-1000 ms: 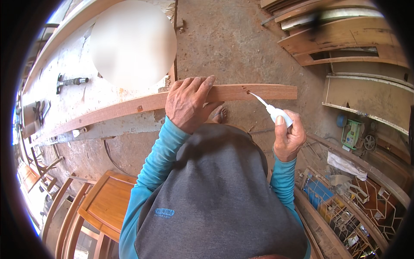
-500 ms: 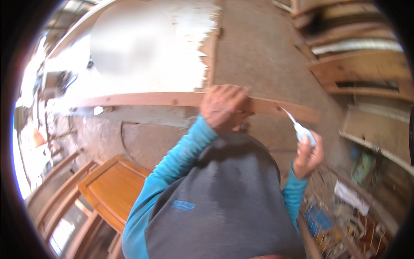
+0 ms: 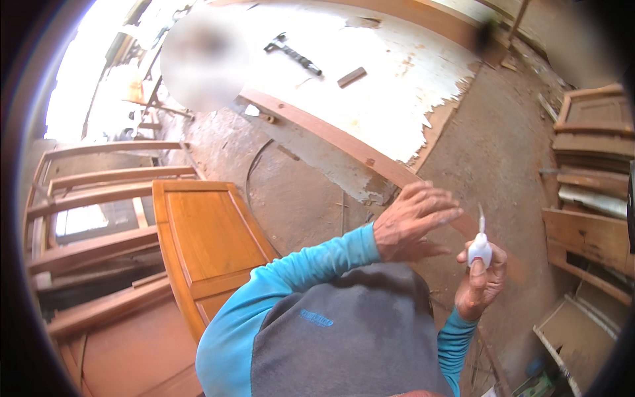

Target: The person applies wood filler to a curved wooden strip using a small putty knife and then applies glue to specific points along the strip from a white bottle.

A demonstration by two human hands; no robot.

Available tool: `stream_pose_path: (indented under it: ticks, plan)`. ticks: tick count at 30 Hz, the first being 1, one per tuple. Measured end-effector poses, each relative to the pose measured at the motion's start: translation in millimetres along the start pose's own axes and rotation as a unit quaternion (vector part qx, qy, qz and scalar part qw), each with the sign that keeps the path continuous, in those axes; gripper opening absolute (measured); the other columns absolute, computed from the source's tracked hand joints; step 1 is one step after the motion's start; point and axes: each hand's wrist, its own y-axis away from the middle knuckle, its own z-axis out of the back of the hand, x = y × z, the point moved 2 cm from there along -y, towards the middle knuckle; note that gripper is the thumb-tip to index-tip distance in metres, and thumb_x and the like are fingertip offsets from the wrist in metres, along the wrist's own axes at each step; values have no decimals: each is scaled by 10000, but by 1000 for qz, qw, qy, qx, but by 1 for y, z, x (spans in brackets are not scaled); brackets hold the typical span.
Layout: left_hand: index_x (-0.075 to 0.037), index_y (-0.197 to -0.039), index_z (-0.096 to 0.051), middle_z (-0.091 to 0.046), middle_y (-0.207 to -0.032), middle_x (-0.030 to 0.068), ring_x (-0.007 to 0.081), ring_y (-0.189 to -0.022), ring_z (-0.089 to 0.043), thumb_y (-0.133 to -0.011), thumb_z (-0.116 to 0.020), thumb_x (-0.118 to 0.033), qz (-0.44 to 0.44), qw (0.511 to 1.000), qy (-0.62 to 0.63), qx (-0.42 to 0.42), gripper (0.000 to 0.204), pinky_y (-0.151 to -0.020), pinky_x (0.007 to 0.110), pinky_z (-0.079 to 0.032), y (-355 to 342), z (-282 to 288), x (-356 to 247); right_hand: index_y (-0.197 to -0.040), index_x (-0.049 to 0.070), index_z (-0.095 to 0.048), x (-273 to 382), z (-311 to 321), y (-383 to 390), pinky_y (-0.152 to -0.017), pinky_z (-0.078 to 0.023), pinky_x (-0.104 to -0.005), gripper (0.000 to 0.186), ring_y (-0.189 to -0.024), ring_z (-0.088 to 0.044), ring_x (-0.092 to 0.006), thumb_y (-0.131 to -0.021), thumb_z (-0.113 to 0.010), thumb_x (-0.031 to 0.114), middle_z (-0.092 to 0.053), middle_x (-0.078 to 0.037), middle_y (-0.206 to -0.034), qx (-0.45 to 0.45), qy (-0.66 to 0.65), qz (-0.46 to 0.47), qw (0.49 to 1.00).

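Dusty concrete floor point(image 3: 503, 165) filled most of the view, with a white, flaking patch point(image 3: 390, 99) at about 12 o'clock. On that patch lay a dark hand tool point(image 3: 293, 54) and a small wood block point(image 3: 351, 77). A long reddish wooden rail point(image 3: 331, 135) ran from 11 o'clock down toward the middle.

The left hand point(image 3: 413, 221) was spread, with its fingers apart and holding nothing; it hovered just over the lower end of the rail. Whether it touched the wood, I could not tell. The right hand point(image 3: 481, 281) was closed around a small white glue bottle point(image 3: 479, 246), with the thin nozzle pointing up, at about 4 o'clock from the centre. The two hands were near each other but not joined.

At 8 o'clock an orange panelled door point(image 3: 205, 245) lay flat beside some wooden frames point(image 3: 99, 198).

I judged that glue might drip on the fingers or the sleeve if the bottle was squeezed while upright and away from the rail. The rail was also not gripped, so it could shift when pressed.
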Motion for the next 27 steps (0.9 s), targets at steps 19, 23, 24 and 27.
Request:
stream_pose_path:
  ticks: [19, 23, 24, 27]
  plan:
    - [14, -1358, -648, -657, -1348, 99, 186, -1241, -612, -1103, -571, -271, 313, 808, 406, -290, 391, -1098, 344, -472, 202, 136, 33, -1322, -32, -635, -41, -244, 16, -970, -534, -421, 421, -1135, -661, -340, -952, -724, 146, -676, -216, -1243, 342, 208, 176, 899]
    - [15, -1307, -682, -731, -1195, 81, 170, -1121, -668, -1088, -605, -223, 320, 802, 320, -389, 332, -1017, 319, -520, 256, 176, 55, -1547, -2, -442, -47, -277, -14, -1119, -451, -521, 678, -1398, -496, -430, -960, -693, 228, -525, -263, -1485, 231, 375, 352, 826]
    - [16, -1299, -687, -733, -1198, 84, 166, -1118, -668, -1088, -605, -214, 330, 803, 293, -400, 324, -1008, 324, -524, 271, 188, 57, -1569, 4, -413, -47, -284, -18, -1115, -435, -543, 711, -1417, -478, -428, -959, -699, 231, -516, -258, -1505, 209, 398, 377, 809]
    - [11, -1281, -684, -709, -1214, 80, 157, -1116, -653, -1083, -613, -189, 336, 789, 253, -448, 290, -999, 305, -530, 311, 214, 56, -1581, -8, -385, -67, -301, -17, -1164, -368, -567, 756, -1396, -488, -434, -978, -679, 340, -519, -278, -1484, 249, 465, 310, 791]
